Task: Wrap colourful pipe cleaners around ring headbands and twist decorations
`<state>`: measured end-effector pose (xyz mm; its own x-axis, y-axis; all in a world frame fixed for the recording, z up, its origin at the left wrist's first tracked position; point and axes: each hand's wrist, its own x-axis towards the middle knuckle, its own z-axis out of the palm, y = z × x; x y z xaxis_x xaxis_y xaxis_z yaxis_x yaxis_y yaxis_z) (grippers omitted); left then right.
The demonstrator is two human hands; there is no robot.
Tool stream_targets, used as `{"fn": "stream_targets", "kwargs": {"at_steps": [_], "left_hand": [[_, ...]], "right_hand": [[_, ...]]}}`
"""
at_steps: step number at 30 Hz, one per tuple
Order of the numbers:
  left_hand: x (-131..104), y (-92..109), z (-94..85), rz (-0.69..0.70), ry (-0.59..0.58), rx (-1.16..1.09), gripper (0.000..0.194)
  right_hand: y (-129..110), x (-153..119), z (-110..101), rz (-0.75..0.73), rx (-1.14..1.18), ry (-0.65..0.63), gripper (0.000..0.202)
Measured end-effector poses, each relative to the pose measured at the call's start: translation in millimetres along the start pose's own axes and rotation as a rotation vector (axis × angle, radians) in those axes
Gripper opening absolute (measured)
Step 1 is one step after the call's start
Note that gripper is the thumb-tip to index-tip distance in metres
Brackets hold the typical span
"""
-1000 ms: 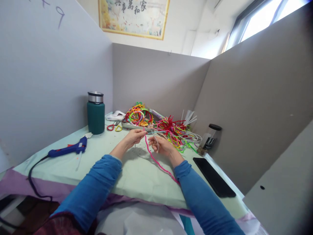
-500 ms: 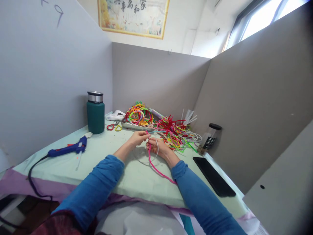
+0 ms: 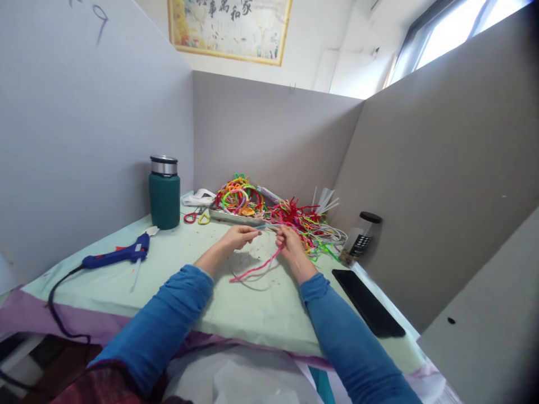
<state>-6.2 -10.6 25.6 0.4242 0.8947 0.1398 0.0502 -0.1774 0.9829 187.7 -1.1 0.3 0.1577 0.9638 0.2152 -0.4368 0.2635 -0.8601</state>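
Person seated at the desk, both forearms in blue sleeves reaching forward. Right hand: fingers curled in, thumb and fingertips pinching a pink fuzzy strand. The strand slants from that hand down toward the person's left, its free end in the gap between the forearms. Left hand: thumb and fingertips drawn close together, level with the right hand and apart from it; cannot tell whether anything thin is gripped there.

Just beyond the hands: metal tray heaped with coloured loops. To its right, a tangled pile of coloured strands, with pale sticks behind. Left of the tray, a red shape and a yellow shape lie side by side.

Left side: dark green bottle, upright; nearer the person, a blue glue gun on its side. Right side: black-lidded jar; nearer, a flat black slab.
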Motion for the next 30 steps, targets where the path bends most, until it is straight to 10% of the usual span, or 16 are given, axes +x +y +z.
{"fn": "stream_targets", "kwargs": {"at_steps": [7,11,21,30], "left_hand": [[-4.4,4.9,0.7,-0.014,-0.063,0.044,0.057],[-3.0,3.1,-0.2,-0.006,-0.057,0.053,0.058],[-4.6,1.7,-2.6,0.034,-0.139,0.033,0.047],[-4.4,2.4,-1.6,0.031,-0.17,-0.007,0.037]], "right_hand": [[-28.5,6.4,-23.3,-0.696,-0.738,0.453,0.026],[-31.1,-4.3,-17.1,-0.824,-0.989,0.341,0.027],[-7.9,-21.3,18.2,-0.377,-0.621,-0.312,0.016],[-4.7,-24.9,17.9,-0.217,-0.507,-0.386,0.017]]}}
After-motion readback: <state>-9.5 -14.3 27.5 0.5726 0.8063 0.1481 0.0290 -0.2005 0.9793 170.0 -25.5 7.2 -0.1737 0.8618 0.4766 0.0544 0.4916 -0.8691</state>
